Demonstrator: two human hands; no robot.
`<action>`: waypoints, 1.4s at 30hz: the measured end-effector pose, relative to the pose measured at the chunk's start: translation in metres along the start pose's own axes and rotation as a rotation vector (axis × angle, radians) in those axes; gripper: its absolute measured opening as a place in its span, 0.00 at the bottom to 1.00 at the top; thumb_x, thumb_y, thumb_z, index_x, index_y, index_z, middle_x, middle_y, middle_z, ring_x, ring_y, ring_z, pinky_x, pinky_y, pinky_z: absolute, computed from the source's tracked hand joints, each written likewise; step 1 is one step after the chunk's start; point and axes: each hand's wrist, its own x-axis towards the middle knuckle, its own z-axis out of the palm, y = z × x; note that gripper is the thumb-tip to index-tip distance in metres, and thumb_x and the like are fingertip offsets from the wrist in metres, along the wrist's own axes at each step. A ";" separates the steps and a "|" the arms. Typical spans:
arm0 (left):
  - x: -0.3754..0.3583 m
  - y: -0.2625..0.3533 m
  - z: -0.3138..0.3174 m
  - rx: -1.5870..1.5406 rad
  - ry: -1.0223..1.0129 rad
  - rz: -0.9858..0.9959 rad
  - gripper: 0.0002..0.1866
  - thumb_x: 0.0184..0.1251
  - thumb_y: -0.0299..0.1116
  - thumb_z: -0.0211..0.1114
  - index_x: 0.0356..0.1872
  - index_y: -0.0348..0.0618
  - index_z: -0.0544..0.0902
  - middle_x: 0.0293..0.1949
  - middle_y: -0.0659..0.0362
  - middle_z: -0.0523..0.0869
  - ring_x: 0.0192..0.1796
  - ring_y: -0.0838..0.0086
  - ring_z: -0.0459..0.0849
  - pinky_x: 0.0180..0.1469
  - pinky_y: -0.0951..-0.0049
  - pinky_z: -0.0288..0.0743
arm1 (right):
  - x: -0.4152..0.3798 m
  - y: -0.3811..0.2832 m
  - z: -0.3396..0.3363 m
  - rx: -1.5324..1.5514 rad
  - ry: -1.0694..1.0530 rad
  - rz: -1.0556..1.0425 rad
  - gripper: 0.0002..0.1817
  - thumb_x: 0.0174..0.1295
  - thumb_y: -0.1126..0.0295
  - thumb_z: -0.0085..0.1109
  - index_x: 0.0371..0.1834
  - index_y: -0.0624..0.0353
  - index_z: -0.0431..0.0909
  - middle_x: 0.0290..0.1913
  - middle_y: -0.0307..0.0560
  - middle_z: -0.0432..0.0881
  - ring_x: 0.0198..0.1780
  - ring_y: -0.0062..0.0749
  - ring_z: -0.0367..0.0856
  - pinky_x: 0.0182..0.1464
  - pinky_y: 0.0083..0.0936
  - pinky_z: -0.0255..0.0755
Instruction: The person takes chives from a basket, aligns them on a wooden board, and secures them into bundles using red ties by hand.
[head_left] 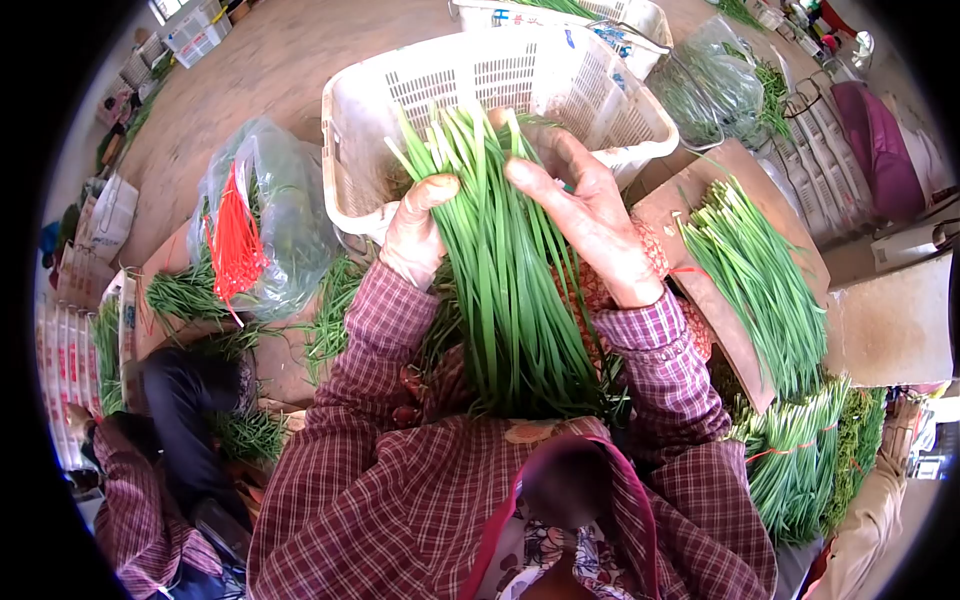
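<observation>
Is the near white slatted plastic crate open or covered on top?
Open: no lid covers the crate, and its inner walls show beyond the left hand and right hand.

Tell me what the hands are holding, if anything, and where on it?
The left hand and right hand hold a bunch of long green leaves from either side, near its pale end.

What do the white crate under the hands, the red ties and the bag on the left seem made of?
White crate: rigid plastic, fairly matt, judging by its moulded slots. 
Red ties: probably plastic; thin, bright strands. 
Bag: glossy plastic film, see-through and creased.
</observation>
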 end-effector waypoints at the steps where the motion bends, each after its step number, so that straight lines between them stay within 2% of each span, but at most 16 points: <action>1: 0.000 -0.003 -0.007 0.000 0.020 0.006 0.39 0.53 0.40 0.73 0.66 0.38 0.69 0.55 0.51 0.82 0.54 0.63 0.83 0.60 0.62 0.79 | 0.002 0.003 -0.001 0.001 0.001 0.001 0.27 0.64 0.61 0.66 0.60 0.68 0.73 0.50 0.49 0.83 0.50 0.26 0.80 0.55 0.24 0.73; 3: 0.003 -0.006 -0.010 0.001 0.039 0.008 0.39 0.52 0.41 0.73 0.66 0.38 0.69 0.55 0.51 0.82 0.55 0.63 0.83 0.61 0.61 0.78 | 0.009 0.007 -0.002 -0.217 -0.042 -0.036 0.24 0.64 0.64 0.65 0.59 0.65 0.74 0.45 0.47 0.85 0.45 0.25 0.81 0.50 0.23 0.75; 4: 0.007 -0.005 -0.004 0.022 -0.016 0.028 0.41 0.52 0.40 0.72 0.68 0.38 0.67 0.59 0.52 0.79 0.57 0.63 0.82 0.62 0.62 0.77 | 0.009 0.008 0.004 -0.100 0.022 -0.121 0.17 0.67 0.64 0.61 0.54 0.62 0.77 0.39 0.44 0.85 0.40 0.21 0.80 0.43 0.20 0.75; 5: 0.009 -0.003 0.000 0.044 -0.071 0.051 0.42 0.51 0.38 0.72 0.69 0.37 0.66 0.64 0.53 0.76 0.59 0.64 0.81 0.64 0.63 0.76 | 0.010 0.005 0.004 -0.099 0.022 -0.121 0.17 0.67 0.64 0.61 0.54 0.62 0.77 0.39 0.44 0.85 0.40 0.21 0.80 0.43 0.20 0.75; 8: 0.007 -0.004 -0.004 -0.071 -0.092 0.014 0.44 0.51 0.38 0.72 0.70 0.37 0.63 0.66 0.54 0.74 0.59 0.63 0.81 0.60 0.59 0.79 | 0.014 -0.002 0.003 0.203 0.180 0.106 0.12 0.72 0.63 0.53 0.49 0.61 0.75 0.40 0.42 0.82 0.36 0.18 0.80 0.35 0.17 0.77; 9: 0.006 -0.004 -0.005 -0.072 -0.091 0.014 0.44 0.51 0.38 0.72 0.70 0.37 0.63 0.66 0.54 0.74 0.59 0.63 0.81 0.60 0.59 0.79 | 0.012 -0.012 -0.002 0.189 0.179 0.176 0.14 0.72 0.64 0.52 0.53 0.61 0.73 0.44 0.43 0.82 0.34 0.22 0.81 0.36 0.20 0.79; 12: 0.005 -0.002 -0.007 -0.073 -0.103 0.005 0.45 0.51 0.38 0.72 0.71 0.37 0.62 0.67 0.53 0.72 0.60 0.60 0.80 0.57 0.58 0.81 | 0.015 -0.017 -0.007 0.086 0.144 0.156 0.14 0.71 0.63 0.55 0.52 0.61 0.75 0.40 0.40 0.83 0.33 0.21 0.81 0.35 0.20 0.79; 14: 0.004 -0.004 -0.006 -0.071 -0.060 0.022 0.44 0.52 0.38 0.72 0.71 0.37 0.62 0.66 0.51 0.73 0.59 0.60 0.81 0.57 0.59 0.81 | 0.018 -0.004 -0.007 -0.128 -0.039 -0.095 0.15 0.65 0.62 0.63 0.47 0.62 0.79 0.35 0.43 0.85 0.31 0.28 0.84 0.35 0.25 0.79; 15: 0.004 -0.004 -0.003 -0.067 -0.017 0.038 0.44 0.52 0.37 0.72 0.71 0.37 0.62 0.65 0.50 0.73 0.57 0.60 0.81 0.57 0.60 0.82 | 0.018 -0.006 -0.006 -0.129 -0.038 -0.094 0.15 0.65 0.62 0.63 0.47 0.62 0.79 0.35 0.43 0.85 0.31 0.28 0.84 0.35 0.25 0.79; 18: -0.002 -0.003 0.008 -0.153 0.032 -0.014 0.41 0.52 0.37 0.72 0.68 0.36 0.65 0.60 0.48 0.77 0.54 0.61 0.83 0.57 0.62 0.82 | 0.016 -0.018 0.000 -0.627 0.011 -0.242 0.18 0.53 0.61 0.71 0.41 0.62 0.82 0.33 0.56 0.84 0.34 0.50 0.85 0.37 0.38 0.78; 24: -0.009 -0.007 -0.017 -0.012 0.117 -0.066 0.36 0.52 0.48 0.72 0.59 0.37 0.74 0.45 0.54 0.84 0.42 0.66 0.85 0.45 0.66 0.84 | 0.026 -0.017 -0.006 -0.781 -0.040 -0.303 0.13 0.53 0.64 0.65 0.33 0.63 0.81 0.29 0.57 0.83 0.33 0.54 0.83 0.35 0.42 0.77; 28: -0.013 -0.010 -0.022 0.034 0.082 -0.090 0.37 0.51 0.53 0.72 0.58 0.38 0.75 0.43 0.54 0.84 0.39 0.67 0.85 0.40 0.67 0.84 | 0.031 -0.021 -0.014 -0.951 -0.033 -0.449 0.12 0.52 0.64 0.64 0.27 0.64 0.77 0.27 0.56 0.81 0.31 0.55 0.82 0.34 0.45 0.76; 34: -0.013 -0.005 0.003 0.033 0.002 -0.146 0.40 0.50 0.51 0.73 0.62 0.37 0.73 0.44 0.53 0.83 0.41 0.66 0.85 0.41 0.68 0.84 | 0.031 -0.022 -0.013 -1.265 0.054 -0.537 0.16 0.53 0.60 0.65 0.29 0.63 0.74 0.29 0.52 0.79 0.27 0.49 0.83 0.29 0.39 0.78; 37: -0.014 -0.003 0.001 -0.116 -0.055 -0.186 0.44 0.51 0.40 0.71 0.70 0.34 0.63 0.49 0.48 0.84 0.47 0.66 0.85 0.51 0.66 0.83 | 0.034 -0.021 -0.020 -1.352 0.039 -0.512 0.18 0.55 0.58 0.67 0.35 0.62 0.75 0.33 0.49 0.80 0.28 0.46 0.83 0.28 0.37 0.77; 39: -0.010 -0.003 0.000 -0.186 -0.216 -0.239 0.47 0.51 0.39 0.71 0.72 0.35 0.60 0.48 0.50 0.83 0.44 0.68 0.83 0.49 0.70 0.81 | 0.037 -0.016 -0.023 -1.356 0.033 -0.525 0.19 0.55 0.58 0.67 0.36 0.61 0.74 0.33 0.48 0.80 0.28 0.45 0.83 0.28 0.37 0.76; 42: -0.013 -0.005 0.017 -0.070 -0.097 -0.190 0.45 0.50 0.41 0.71 0.70 0.33 0.64 0.38 0.56 0.81 0.35 0.72 0.79 0.40 0.73 0.75 | 0.040 -0.010 -0.025 -1.348 0.060 -0.541 0.18 0.56 0.58 0.65 0.35 0.61 0.74 0.33 0.48 0.80 0.27 0.45 0.82 0.27 0.36 0.76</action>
